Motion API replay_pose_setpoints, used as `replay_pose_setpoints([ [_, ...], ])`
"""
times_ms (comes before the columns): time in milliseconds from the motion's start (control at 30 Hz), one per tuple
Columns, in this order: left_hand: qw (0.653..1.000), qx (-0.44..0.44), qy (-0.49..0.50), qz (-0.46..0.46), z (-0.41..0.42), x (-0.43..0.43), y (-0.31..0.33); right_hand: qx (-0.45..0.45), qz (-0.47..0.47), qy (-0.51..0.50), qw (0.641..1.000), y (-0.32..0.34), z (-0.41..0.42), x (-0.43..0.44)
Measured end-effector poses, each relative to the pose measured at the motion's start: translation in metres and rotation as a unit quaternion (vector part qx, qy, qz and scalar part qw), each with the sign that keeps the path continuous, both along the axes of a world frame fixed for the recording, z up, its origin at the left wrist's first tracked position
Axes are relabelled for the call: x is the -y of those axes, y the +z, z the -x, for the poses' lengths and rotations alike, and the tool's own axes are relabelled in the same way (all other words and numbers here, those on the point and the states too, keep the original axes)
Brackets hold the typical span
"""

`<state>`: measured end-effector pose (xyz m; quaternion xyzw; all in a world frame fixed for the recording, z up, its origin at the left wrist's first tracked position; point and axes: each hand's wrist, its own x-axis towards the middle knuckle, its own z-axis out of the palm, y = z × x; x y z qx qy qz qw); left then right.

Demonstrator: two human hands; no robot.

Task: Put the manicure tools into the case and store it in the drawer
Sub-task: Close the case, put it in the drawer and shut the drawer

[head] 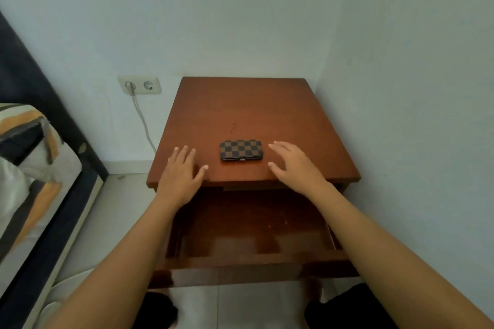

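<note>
A small case [240,150] with a brown and black checker pattern lies closed near the front edge of the wooden nightstand top [248,109]. My left hand [180,176] rests flat at the front left edge of the top, fingers spread, holding nothing. My right hand [292,165] hovers just right of the case with fingers apart, a small gap from it. Below the top, the drawer [248,259] is pulled out and its inside looks bare. No loose manicure tools are visible.
The nightstand stands in a corner, with walls behind and to the right. A wall socket [139,84] with a white cable [144,123] is at the left. A bed [32,168] with striped bedding runs along the left side. Pale floor tiles lie below.
</note>
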<state>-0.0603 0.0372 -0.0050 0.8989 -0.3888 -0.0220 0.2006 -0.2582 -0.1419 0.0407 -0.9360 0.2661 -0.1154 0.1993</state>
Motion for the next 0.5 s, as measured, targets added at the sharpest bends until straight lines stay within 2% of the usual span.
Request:
replay_pose_setpoints([
  [167,0.996,0.030,-0.006,-0.086,-0.026,0.024,-0.014,-0.092,0.018,0.088,0.992,-0.009,-0.074,0.002],
  [267,0.994,0.051,0.010,-0.091,-0.028,0.023,-0.026,-0.131,0.039,0.115,0.984,-0.024,-0.095,0.010],
  [500,0.993,0.070,0.010,-0.100,-0.031,0.024,-0.029,-0.051,0.066,0.109,0.991,-0.040,-0.086,0.005],
])
